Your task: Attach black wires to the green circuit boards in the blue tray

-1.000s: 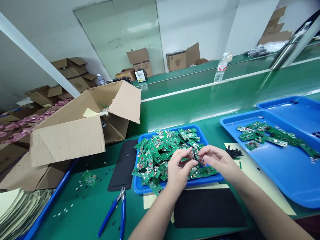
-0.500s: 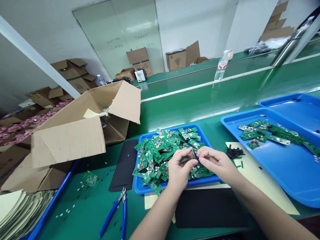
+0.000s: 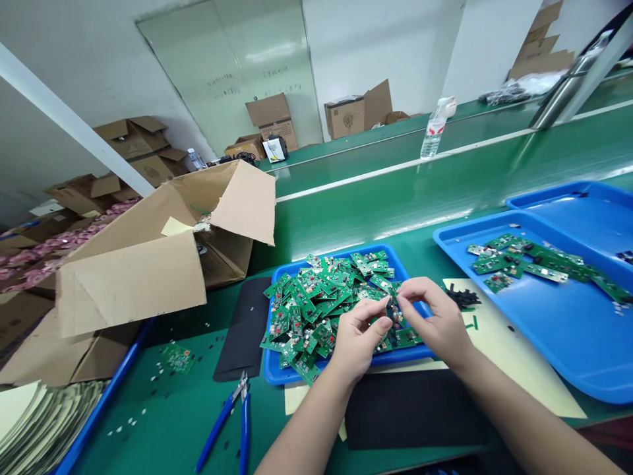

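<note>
My left hand (image 3: 360,335) is closed over the front right part of a blue tray (image 3: 275,377). Its thumb and fingers pinch a small circuit board, seen almost edge-on and mostly hidden by the fingers. Just to the right, my right hand (image 3: 438,322) has thumb and forefinger drawn together close to the left fingertips; whatever they grip is too small to make out. Beneath both hands lies a heap of green circuit boards (image 3: 316,297) filling the tray.
Blue-handled cutters (image 3: 246,422) lie left of my forearm. Black sheets (image 3: 242,326) flank the tray, and a black pad (image 3: 415,409) lies in front. Black strips (image 3: 462,297) rest on yellow paper (image 3: 524,356). Another blue tray (image 3: 558,343) holds boards. An open carton (image 3: 133,280) stands left.
My right hand has moved slightly up and away from my left fingertips, so a small gap shows between them. The left hand stays over the tray. The view has shifted slightly.
</note>
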`<state>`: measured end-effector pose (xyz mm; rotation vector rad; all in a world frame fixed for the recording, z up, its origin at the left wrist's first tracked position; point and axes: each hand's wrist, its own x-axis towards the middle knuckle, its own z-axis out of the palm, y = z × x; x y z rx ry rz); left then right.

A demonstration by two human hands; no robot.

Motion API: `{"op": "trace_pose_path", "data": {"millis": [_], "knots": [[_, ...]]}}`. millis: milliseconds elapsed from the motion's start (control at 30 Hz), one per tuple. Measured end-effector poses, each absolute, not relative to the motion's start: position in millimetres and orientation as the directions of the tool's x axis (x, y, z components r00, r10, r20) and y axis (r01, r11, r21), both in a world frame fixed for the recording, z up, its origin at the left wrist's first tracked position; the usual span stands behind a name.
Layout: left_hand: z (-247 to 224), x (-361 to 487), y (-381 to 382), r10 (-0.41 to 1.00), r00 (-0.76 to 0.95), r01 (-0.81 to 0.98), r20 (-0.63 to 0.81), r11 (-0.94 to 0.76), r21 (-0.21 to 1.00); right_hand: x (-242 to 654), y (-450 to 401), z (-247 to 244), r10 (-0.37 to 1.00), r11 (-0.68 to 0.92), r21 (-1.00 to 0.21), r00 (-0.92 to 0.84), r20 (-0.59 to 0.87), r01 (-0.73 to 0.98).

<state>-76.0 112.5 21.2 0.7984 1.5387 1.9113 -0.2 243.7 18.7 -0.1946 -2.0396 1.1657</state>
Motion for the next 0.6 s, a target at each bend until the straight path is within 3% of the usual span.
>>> {"op": "trace_pose_path", "data": {"millis": [100,167,267,600], "knots": [[20.8,-76.1,112.4,0.762,-0.645,-0.158,0.053,-0.201,0.967,0.7,248.0,17.2,0.526,0.477,-0.846,-0.694,0.492,-0.237],[21.0,-76.1,112.6,0.768,-0.640,-0.215,0.017,-0.200,0.956,1.6,250.2,19.3,0.435,0.466,-0.846,-0.766,0.474,-0.258],[22.9,-75.8,113.1,0.764,-0.645,-0.244,-0.004,-0.201,0.949,2.2,251.2,24.6,0.324,0.535,-0.795,-0.800,0.505,-0.285],[23.5,-75.2,112.3,0.806,-0.559,-0.431,-0.198,-0.078,0.899,0.2,254.7,19.9,0.295,0.761,-0.593,-0.674,0.677,-0.262]]}}
